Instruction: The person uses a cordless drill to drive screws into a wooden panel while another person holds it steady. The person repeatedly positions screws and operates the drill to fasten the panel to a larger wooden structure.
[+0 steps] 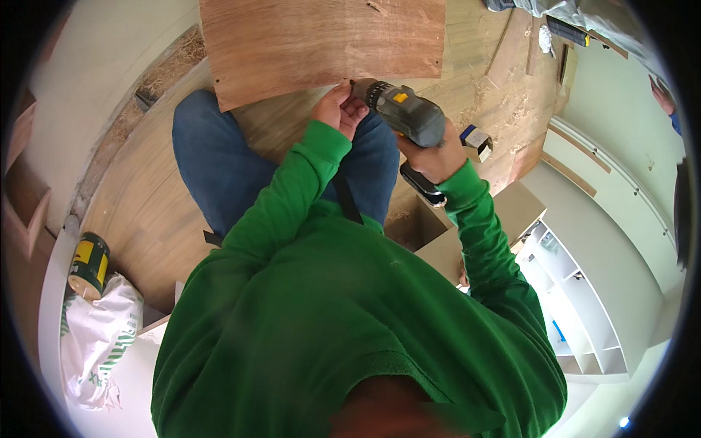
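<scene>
A grey and black cordless drill (415,117) with a yellow switch is gripped by my right hand (442,157), its chuck pointing left. The chuck's tip meets the near edge of a reddish-brown plywood board (321,44), which lies in front of my knees. Right at that tip, my left hand (341,111) has its thumb and forefinger pinched together against the board's edge. Whatever sits between those fingers is too small to make out. Dark screw heads or holes dot the board near its corners.
A small blue and white box (477,140) stands right of the drill. Wood shavings (475,102) litter the wooden floor. At left are a green and yellow can (89,263) and a white sack (102,343); at right, a white shelf unit (621,321). Another person's hand (662,95) shows far right.
</scene>
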The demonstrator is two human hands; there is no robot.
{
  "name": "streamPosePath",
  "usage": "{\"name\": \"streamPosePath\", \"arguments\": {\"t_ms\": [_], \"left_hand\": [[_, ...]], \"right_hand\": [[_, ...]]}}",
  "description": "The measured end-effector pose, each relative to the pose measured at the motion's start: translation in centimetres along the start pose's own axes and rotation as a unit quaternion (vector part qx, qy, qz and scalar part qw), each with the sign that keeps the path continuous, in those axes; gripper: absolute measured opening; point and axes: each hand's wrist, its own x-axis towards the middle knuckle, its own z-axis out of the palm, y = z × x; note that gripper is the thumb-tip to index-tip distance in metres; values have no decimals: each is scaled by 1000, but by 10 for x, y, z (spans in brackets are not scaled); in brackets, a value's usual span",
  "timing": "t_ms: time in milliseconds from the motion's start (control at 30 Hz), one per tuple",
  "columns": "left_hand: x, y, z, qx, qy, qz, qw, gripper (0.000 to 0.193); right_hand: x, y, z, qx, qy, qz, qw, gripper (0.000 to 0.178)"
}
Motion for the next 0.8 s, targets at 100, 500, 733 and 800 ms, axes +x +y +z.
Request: {"name": "streamPosePath", "arguments": {"t_ms": [100,500,733,800], "left_hand": [[11,1,-10,-18,24,22,999,15],[0,-1,-3,-20,6,9,1000,14],[12,-6,-10,-1,18,21,1000,13],[18,-7,-14,9,38,24,999,14]], "right_hand": [[10,4,5,2,9,4,1000,28],[6,-2,-4,-42,-7,-33,999,26],[15,-1,-3,-66,-7,-12,998,28],[17,-1,-1,-58,1,5,998,28]]}}
